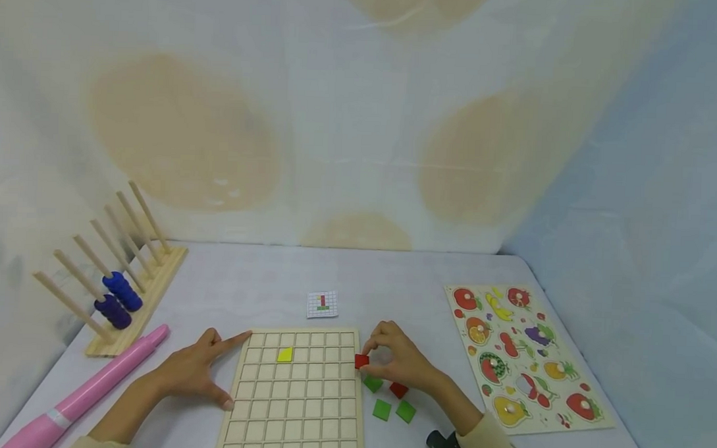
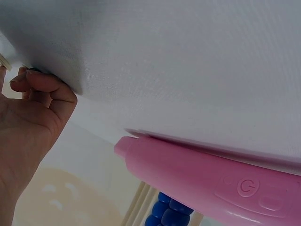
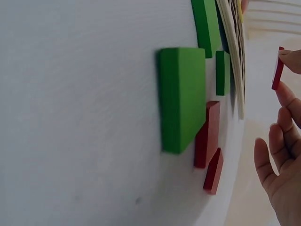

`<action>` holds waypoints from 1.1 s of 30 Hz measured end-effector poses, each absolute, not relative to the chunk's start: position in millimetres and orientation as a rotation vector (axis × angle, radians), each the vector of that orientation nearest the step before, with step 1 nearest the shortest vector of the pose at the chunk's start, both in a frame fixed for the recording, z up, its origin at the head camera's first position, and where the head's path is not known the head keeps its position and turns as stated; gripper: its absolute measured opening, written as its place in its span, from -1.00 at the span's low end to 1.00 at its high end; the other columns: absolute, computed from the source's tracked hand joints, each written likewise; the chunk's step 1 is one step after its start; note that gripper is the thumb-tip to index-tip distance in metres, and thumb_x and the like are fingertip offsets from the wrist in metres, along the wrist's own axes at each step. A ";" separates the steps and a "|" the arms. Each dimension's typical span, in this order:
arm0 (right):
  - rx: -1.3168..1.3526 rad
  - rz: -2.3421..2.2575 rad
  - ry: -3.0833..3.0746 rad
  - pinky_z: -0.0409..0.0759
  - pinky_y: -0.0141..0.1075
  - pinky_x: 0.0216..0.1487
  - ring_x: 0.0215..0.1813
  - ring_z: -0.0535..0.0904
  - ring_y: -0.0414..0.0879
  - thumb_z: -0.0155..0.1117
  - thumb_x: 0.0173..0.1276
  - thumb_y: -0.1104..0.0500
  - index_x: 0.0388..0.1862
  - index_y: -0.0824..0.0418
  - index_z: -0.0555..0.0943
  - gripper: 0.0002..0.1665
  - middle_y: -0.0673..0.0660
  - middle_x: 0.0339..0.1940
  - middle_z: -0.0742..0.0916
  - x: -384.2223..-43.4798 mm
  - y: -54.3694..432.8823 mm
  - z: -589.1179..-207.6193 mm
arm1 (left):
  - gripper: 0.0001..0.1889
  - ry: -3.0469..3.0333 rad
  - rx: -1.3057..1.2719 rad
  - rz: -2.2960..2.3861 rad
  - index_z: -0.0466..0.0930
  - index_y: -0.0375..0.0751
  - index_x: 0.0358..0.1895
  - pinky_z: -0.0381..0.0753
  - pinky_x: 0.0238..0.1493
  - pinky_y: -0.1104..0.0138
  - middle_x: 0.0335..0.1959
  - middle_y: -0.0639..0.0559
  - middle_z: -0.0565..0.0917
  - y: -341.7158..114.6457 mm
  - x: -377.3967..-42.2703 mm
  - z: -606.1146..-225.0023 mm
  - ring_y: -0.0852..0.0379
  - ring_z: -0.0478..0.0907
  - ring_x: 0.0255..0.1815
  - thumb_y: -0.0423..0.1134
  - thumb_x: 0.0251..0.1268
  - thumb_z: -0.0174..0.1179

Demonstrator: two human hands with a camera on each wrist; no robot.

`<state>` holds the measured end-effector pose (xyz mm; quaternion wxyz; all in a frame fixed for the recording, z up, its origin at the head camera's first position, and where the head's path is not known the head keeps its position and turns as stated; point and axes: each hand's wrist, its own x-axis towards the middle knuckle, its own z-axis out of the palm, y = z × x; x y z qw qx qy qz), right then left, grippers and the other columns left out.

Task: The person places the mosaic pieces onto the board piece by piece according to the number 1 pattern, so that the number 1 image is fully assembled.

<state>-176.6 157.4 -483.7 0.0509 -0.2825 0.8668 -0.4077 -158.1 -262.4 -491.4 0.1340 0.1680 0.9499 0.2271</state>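
A wooden grid board (image 1: 320, 387) lies on the table, with a yellow tile (image 1: 285, 354) in one of its upper cells. My right hand (image 1: 404, 361) pinches a red square tile (image 1: 361, 361) between thumb and finger, over the board's right edge; the right wrist view shows this tile (image 3: 278, 68) raised off the table. With index finger and thumb spread apart, my left hand (image 1: 190, 370) touches the board's left edge, its other fingers bent in. Green tiles (image 1: 381, 409) and red tiles (image 3: 207, 134) lie loose to the right of the board.
A small pattern card (image 1: 323, 304) lies beyond the board. On the left are a wooden peg stand (image 1: 148, 296) with blue beads (image 1: 121, 291) and a long pink tool (image 1: 98, 389). A fruit puzzle board (image 1: 531, 362) and a black object (image 1: 444, 444) are on the right.
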 end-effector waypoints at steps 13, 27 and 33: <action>-1.015 -1.262 2.596 0.45 -0.15 -0.01 -0.06 0.35 -0.11 0.54 0.11 0.19 -0.30 0.11 0.71 -0.82 0.11 -0.22 0.57 -188.8 131.2 -481.3 | 0.27 2.756 0.516 0.651 0.20 0.13 0.53 0.21 -0.45 0.36 -0.19 0.01 0.22 -259.2 -158.1 -485.8 0.13 0.25 -0.43 0.37 -0.48 0.56; -0.951 -1.051 2.652 0.44 -0.34 -0.01 -0.06 0.34 -0.19 0.55 0.12 0.10 -0.31 0.08 0.73 -0.81 0.05 -0.21 0.58 -195.9 105.4 -479.2 | 0.29 2.754 0.466 0.636 0.19 0.19 0.54 0.25 -0.42 0.33 -0.17 0.01 0.24 -259.6 -161.2 -494.7 0.11 0.29 -0.39 0.41 -0.51 0.54; -0.950 -0.998 2.691 0.43 -0.37 -0.06 -0.08 0.34 -0.21 0.56 0.13 0.04 -0.32 0.09 0.73 -0.78 0.03 -0.23 0.58 -200.2 89.8 -475.8 | 0.29 2.763 0.474 0.635 0.19 0.21 0.53 0.25 -0.42 0.34 -0.17 0.02 0.24 -261.4 -161.4 -495.0 0.11 0.28 -0.40 0.42 -0.53 0.53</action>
